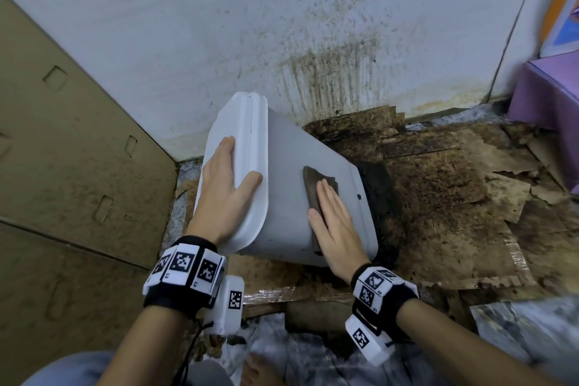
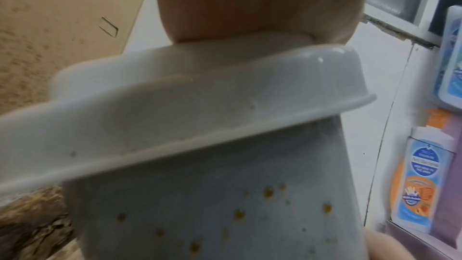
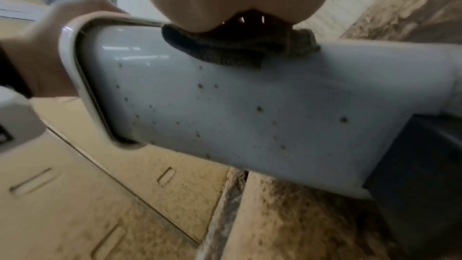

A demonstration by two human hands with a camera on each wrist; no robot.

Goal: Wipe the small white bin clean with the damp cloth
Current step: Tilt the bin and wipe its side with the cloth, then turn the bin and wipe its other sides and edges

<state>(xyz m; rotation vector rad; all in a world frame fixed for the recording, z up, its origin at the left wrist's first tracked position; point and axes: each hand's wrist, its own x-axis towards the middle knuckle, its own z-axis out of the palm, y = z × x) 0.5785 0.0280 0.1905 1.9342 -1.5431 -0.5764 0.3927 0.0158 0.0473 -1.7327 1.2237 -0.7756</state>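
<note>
White plastic, tipped right over: the small white bin lies on its side on the stained cardboard floor, lid end toward the wall corner. The left hand clamps the lid end, fingers flat on top, thumb hooked round the edge. The right hand presses the dark damp cloth flat onto the upturned side, fingers straight and close together.

Trouble spots? Brown specks dot the lower flank in both wrist views, and the cloth only covers the top face, so they could be missed unless the bin gets rolled. A hard push might slide the bin along the filthy floor, re-soiling its underside. The cloth looks bunched, and it could slip out from under the palm mid-stroke.
</note>
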